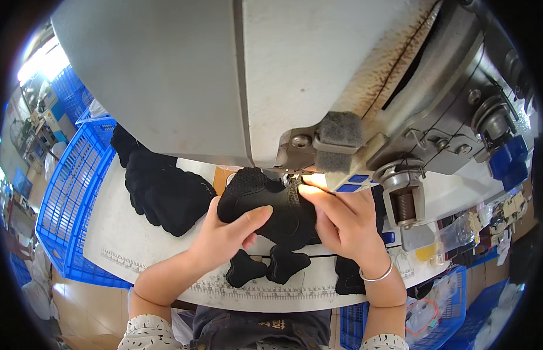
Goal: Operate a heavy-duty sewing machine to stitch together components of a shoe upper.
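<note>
A black fabric shoe upper (276,211) with a mesh part and curved stitched edges lies beneath the sewing machine head (295,70). My left hand (228,236) grips its left side, thumb on top and the other fingers mostly underneath. Close to the lit needle area (290,178), my right hand (346,219) pinches the upper's right edge with thumb and index finger. The needle itself is too small to make out. Two small black pieces (246,269) rest on the white table (184,259) just in front of the upper.
A pile of black uppers (160,189) lies left on the table. Further left stands a blue plastic crate (70,198); another blue crate (452,303) is low at right. Thread tensioners (403,186) hang from the machine at right. More black fabric (348,277) lies near my right wrist.
</note>
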Available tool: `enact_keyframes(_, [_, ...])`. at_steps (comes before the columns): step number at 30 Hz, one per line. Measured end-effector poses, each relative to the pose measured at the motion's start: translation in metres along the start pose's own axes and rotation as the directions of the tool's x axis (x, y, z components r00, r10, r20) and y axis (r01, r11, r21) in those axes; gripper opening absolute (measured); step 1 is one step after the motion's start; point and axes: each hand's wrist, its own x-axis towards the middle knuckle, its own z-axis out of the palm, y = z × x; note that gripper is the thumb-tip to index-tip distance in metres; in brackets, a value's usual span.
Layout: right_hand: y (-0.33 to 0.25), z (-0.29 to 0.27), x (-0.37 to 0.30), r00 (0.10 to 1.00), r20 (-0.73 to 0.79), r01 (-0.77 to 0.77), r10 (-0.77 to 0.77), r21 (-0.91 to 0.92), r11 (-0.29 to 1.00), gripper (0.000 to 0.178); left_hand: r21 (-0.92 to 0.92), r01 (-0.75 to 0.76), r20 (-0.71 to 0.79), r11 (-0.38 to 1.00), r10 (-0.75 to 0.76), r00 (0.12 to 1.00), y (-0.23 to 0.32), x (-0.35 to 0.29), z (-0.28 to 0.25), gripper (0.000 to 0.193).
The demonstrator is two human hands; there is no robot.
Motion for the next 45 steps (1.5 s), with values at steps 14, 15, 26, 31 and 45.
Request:
enact_keyframes(14, [-0.009, -0.009, 0.001, 0.999, 0.041, 0.018, -0.017, -0.029, 0.999, 0.026, 0.0, -0.071, -0.005, 0.997, 0.071, 0.997, -0.002, -0.002, 0.008, 0.019])
enact_keyframes(15, [-0.009, -0.008, 0.001, 0.999, 0.028, 0.026, -0.025, -0.047, 0.999, 0.026, 0.01, -0.094, -0.008, 0.996, 0.094, 0.996, -0.002, -0.002, 0.009, 0.02])
enact_keyframes(26, [-0.003, -0.002, 0.0, 1.0, -0.005, -0.002, 0.001, -0.05, 0.999, 0.024, -0.031, -0.041, -0.033, 0.999, 0.04, 0.999, -0.003, 0.003, 0.01, 0.024])
enact_keyframes(31, [-0.006, -0.003, 0.001, 0.999, 0.032, -0.036, 0.037, -0.049, 0.998, 0.024, 0.008, -0.079, -0.029, 0.997, 0.079, 0.996, -0.002, 0.002, 0.009, 0.024])
enact_keyframes(45, [0.006, 0.002, -0.001, 1.0, -0.022, -0.002, 0.002, 0.012, 1.0, 0.028, -0.072, -0.056, -0.077, 0.996, 0.051, 0.996, -0.003, 0.002, 0.017, 0.024])
